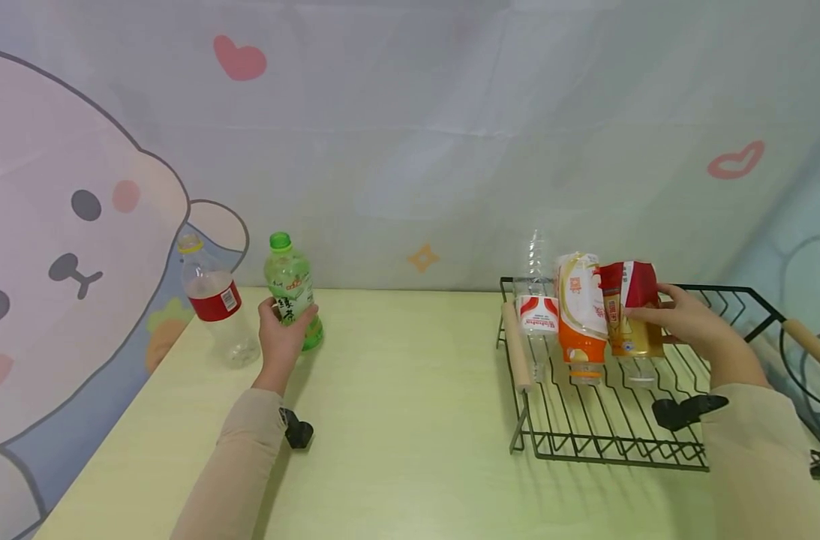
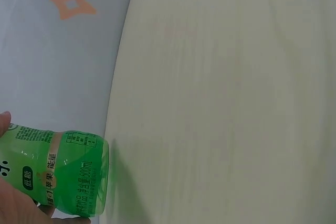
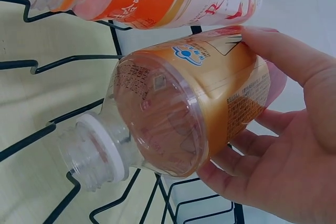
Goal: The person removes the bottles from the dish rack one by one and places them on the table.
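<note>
My left hand (image 1: 284, 341) grips a green-tinted tea bottle (image 1: 290, 281), upright with a slight tilt, at the table's left. In the left wrist view the lower part of this green bottle (image 2: 79, 174) shows, its base close to the tabletop. On the right, my right hand (image 1: 693, 322) holds a clear bottle with a red and gold label (image 1: 632, 307), neck down in the black wire rack (image 1: 615, 450). The right wrist view shows thumb and fingers round the gold part of the bottle (image 3: 215, 98), its uncapped mouth among the wires.
Left of the green bottle stands a clear bottle with a red label (image 1: 217, 304), leaning. In the rack, an orange and white labelled bottle (image 1: 581, 307) and a clear bottle with a red and white label (image 1: 538, 315) stand side by side. A patterned cloth (image 1: 396, 150) hangs behind the table.
</note>
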Demonstrator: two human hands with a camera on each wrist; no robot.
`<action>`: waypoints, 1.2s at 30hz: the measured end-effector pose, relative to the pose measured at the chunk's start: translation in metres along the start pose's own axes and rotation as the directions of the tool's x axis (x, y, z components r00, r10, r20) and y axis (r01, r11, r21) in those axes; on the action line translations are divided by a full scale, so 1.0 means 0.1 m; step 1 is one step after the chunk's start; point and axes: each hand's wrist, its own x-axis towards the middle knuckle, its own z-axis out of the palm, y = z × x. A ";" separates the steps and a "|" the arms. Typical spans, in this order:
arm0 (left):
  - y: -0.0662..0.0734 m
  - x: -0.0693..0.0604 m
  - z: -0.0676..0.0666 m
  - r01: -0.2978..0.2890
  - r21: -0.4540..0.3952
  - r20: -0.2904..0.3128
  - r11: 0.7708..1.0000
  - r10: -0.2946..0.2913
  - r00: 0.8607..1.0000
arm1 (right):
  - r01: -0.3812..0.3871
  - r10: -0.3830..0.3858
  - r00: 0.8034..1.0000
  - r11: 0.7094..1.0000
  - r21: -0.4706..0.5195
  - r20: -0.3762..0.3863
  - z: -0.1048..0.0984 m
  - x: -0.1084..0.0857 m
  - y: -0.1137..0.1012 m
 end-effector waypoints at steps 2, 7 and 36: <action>-0.01 0.00 0.00 0.000 -0.001 -0.006 1.000 0.000 1.000 | 0.006 -0.006 1.000 1.000 0.000 0.020 0.00 0.00 0.01; -0.04 0.01 0.01 0.005 -0.005 -0.019 1.000 -0.005 1.000 | 0.006 -0.006 0.999 1.000 -0.013 0.040 0.01 0.01 0.04; -0.03 0.03 -0.01 0.048 0.021 0.012 0.999 -0.048 0.999 | 0.000 0.001 0.998 1.000 -0.015 0.064 0.04 0.02 0.08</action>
